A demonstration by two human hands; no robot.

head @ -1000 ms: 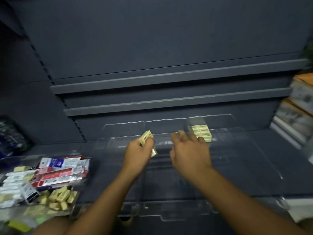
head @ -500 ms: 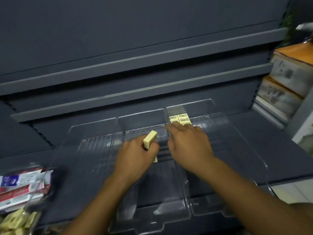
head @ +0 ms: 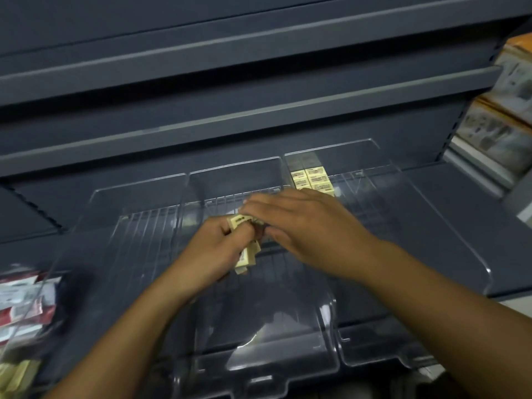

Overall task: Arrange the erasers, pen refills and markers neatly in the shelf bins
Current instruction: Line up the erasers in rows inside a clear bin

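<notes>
Cream erasers [head: 247, 256] bunched in left hand [head: 213, 251], grip closed round them, above the middle bin [head: 259, 367]. Right hand [head: 311, 226] just right of that grip, fingers near straight across the top eraser; pinching or only touching, can't tell. Beyond the grip, rightward: stacked erasers [head: 312, 180] at the back of the right bin [head: 486, 277]. Far left: blurred red-and-white packets [head: 20, 300].
</notes>
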